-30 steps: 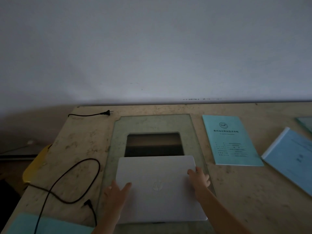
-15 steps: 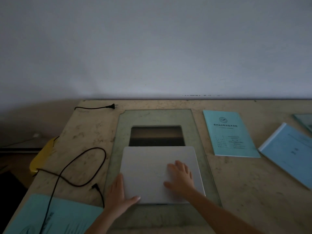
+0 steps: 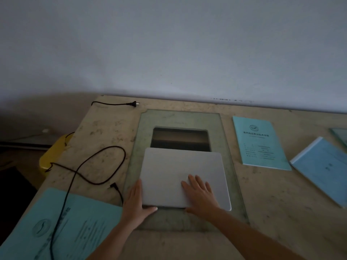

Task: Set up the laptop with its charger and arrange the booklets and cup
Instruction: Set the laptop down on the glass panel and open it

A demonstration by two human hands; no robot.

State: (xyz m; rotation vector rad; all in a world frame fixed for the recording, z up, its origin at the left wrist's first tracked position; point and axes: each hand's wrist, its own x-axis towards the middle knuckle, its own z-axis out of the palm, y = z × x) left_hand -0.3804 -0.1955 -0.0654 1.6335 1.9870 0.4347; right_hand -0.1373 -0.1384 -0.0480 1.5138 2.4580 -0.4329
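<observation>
A closed white laptop (image 3: 174, 171) lies on a green glass panel (image 3: 180, 119) set in the table. My left hand (image 3: 136, 201) grips its front left corner, fingers along the left side and thumb under the front edge. Flat on the lid near the front rests my right hand (image 3: 200, 192), fingers spread. The black charger cable (image 3: 97, 162) loops on the table to the left, its small plug end (image 3: 114, 185) close to my left hand and its wall plug (image 3: 134, 104) at the back. No cup is in view.
Three light blue booklets lie around: one (image 3: 259, 143) right of the glass panel, another (image 3: 324, 169) at the far right, a third (image 3: 60, 224) at the front left under the cable. A dark rectangular opening (image 3: 180, 138) lies behind the laptop. A yellow object (image 3: 54, 152) sits past the table's left edge.
My right hand slid from the laptop's right edge to the lid's front middle. My left hand shifted to the front left corner. The laptop has stayed closed on the panel.
</observation>
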